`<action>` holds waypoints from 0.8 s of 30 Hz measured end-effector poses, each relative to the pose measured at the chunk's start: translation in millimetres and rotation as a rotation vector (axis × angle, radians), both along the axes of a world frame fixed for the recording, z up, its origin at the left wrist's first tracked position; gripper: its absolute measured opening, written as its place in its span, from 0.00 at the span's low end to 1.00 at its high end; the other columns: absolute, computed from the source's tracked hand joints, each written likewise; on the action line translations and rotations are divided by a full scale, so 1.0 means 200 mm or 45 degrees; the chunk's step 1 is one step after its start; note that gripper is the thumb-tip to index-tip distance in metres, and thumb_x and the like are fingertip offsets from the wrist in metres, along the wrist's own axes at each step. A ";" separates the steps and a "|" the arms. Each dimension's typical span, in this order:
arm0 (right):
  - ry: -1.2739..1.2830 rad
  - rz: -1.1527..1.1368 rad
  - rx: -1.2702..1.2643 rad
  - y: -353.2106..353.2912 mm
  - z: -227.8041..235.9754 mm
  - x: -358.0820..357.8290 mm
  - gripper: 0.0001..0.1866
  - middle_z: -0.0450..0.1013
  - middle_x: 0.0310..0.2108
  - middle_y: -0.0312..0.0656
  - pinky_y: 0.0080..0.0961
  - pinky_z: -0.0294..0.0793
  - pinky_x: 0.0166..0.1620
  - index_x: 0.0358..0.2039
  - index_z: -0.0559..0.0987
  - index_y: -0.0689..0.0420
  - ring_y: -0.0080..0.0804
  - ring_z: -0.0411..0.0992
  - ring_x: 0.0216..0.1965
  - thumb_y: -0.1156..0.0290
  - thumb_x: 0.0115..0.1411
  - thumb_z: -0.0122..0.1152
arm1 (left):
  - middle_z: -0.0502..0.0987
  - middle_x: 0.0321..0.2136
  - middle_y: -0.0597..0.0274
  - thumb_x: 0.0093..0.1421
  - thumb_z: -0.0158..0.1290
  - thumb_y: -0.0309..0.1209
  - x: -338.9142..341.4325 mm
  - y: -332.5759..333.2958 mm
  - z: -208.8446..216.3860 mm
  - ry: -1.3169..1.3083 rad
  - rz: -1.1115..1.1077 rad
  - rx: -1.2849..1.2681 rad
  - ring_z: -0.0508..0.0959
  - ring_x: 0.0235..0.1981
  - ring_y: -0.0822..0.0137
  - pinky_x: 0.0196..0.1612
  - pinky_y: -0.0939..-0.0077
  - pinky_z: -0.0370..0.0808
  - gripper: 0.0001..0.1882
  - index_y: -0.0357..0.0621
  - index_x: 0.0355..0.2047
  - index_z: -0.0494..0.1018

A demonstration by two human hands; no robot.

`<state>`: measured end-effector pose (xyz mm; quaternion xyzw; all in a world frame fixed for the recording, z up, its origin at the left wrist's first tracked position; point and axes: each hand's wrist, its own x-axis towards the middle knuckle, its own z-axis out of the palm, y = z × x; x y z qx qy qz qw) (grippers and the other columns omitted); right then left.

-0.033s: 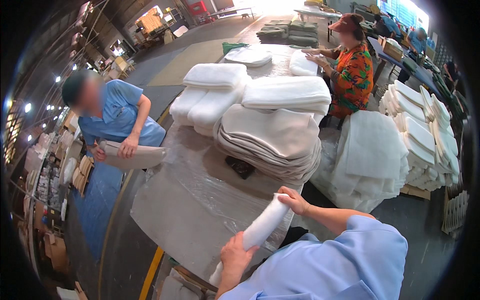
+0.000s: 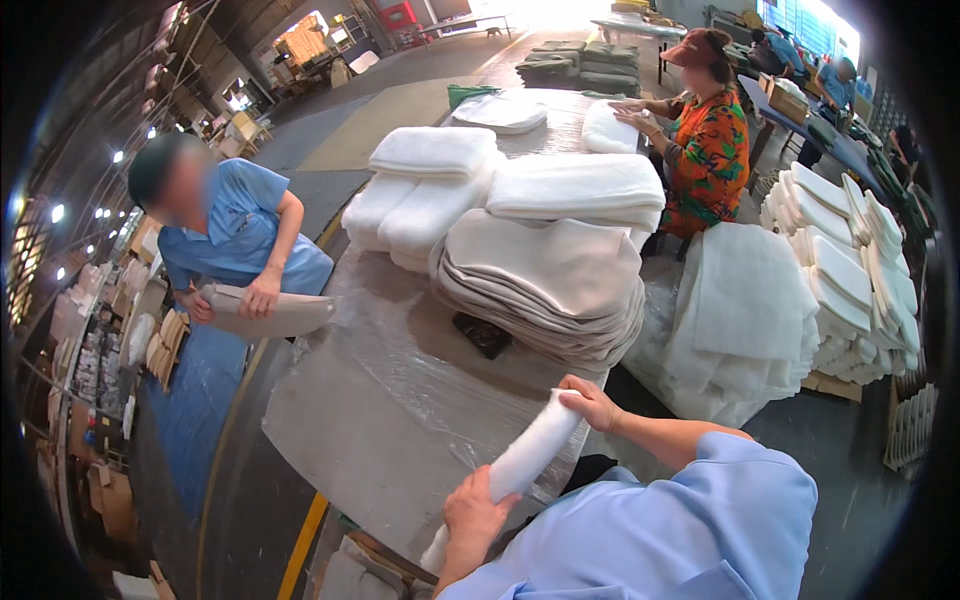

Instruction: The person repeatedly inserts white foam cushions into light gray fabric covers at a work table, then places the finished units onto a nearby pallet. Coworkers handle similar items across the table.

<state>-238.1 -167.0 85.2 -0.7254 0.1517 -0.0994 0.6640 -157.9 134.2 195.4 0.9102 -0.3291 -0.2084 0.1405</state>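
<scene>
A: Hands?
B: Both on one white padded strip (image 2: 535, 450). Right hand (image 2: 594, 405) pinches its upper end. Left hand (image 2: 474, 512) is curled around it lower down; a bit of the strip pokes out past that wrist.
A: Strip position?
B: Slanted, at the near edge of the grey table (image 2: 330, 420), in front of the blue shirt (image 2: 660, 520). Can't tell if it touches the tabletop.
A: What's beyond it?
B: Clear plastic film on the tabletop, then a stack of grey-beige pieces (image 2: 545, 262). Small dark object (image 2: 482, 336) just beside that stack; can't make out what. Folded white padding (image 2: 574, 184) sits behind, more white bundles (image 2: 432, 152) to its left.
A: Others?
B: Co-worker on the left (image 2: 245, 215), blue top, both hands on a grey-beige panel (image 2: 275, 313). Co-worker on the far right side (image 2: 708, 150), patterned top, hands at a white pad (image 2: 606, 128).
A: Right of table?
B: Heap of white sheeting (image 2: 750, 295), then stacked white pads (image 2: 840, 270).
</scene>
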 end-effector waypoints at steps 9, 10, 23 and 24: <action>-0.090 0.134 -0.365 -0.21 0.42 0.50 0.17 0.80 0.30 0.43 0.33 0.76 0.39 0.37 0.82 0.61 0.29 0.74 0.31 0.57 0.72 0.64 | 0.84 0.46 0.50 0.54 0.71 0.45 -0.06 0.00 0.03 0.009 0.150 0.025 0.83 0.47 0.43 0.49 0.47 0.78 0.33 0.49 0.57 0.74; -0.150 0.059 -0.434 -0.29 0.43 0.60 0.15 0.81 0.30 0.47 0.35 0.77 0.39 0.39 0.83 0.60 0.37 0.76 0.31 0.59 0.71 0.65 | 0.84 0.45 0.50 0.54 0.71 0.44 -0.06 -0.02 0.02 0.002 0.117 -0.014 0.83 0.47 0.43 0.49 0.47 0.78 0.32 0.49 0.57 0.74; 0.174 -0.428 -0.917 -0.55 0.19 1.34 0.20 0.80 0.49 0.52 0.47 0.75 0.58 0.46 0.90 0.50 0.57 0.76 0.52 0.49 0.68 0.63 | 0.84 0.44 0.50 0.55 0.68 0.35 -0.04 0.00 0.02 -0.039 0.169 -0.053 0.83 0.47 0.44 0.49 0.51 0.79 0.27 0.49 0.55 0.76; 0.173 -0.438 -0.846 -0.60 0.20 1.33 0.20 0.80 0.49 0.52 0.47 0.76 0.57 0.45 0.90 0.50 0.56 0.77 0.51 0.49 0.68 0.63 | 0.84 0.44 0.50 0.55 0.68 0.35 -0.02 -0.01 0.01 -0.042 0.146 -0.047 0.83 0.47 0.44 0.50 0.51 0.79 0.27 0.49 0.55 0.76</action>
